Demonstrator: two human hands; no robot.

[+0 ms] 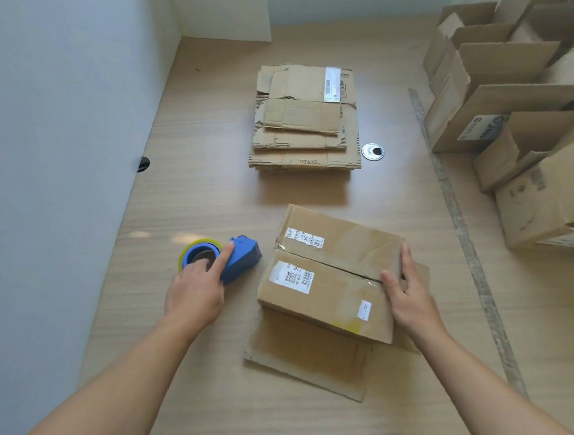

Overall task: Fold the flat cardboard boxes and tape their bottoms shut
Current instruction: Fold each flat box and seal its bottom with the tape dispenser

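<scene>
A folded cardboard box point(331, 275) stands bottom-up on the wooden table point(208, 189), its two bottom flaps meeting at a seam with white labels on them. My right hand point(409, 297) holds the box's right end, thumb on top by the seam and fingers down the side. My left hand point(195, 289) lies on the blue tape dispenser point(239, 260) with its yellowish tape roll point(199, 255), index finger stretched along the dispenser body. A stack of flat cardboard boxes point(305, 119) lies further back in the middle of the table.
Several folded open boxes point(516, 96) crowd the right side of the table. A strip of old tape point(462, 231) runs along the table beside them. A metal cable grommet point(372, 151) sits by the flat stack. A white wall point(49, 133) borders the left.
</scene>
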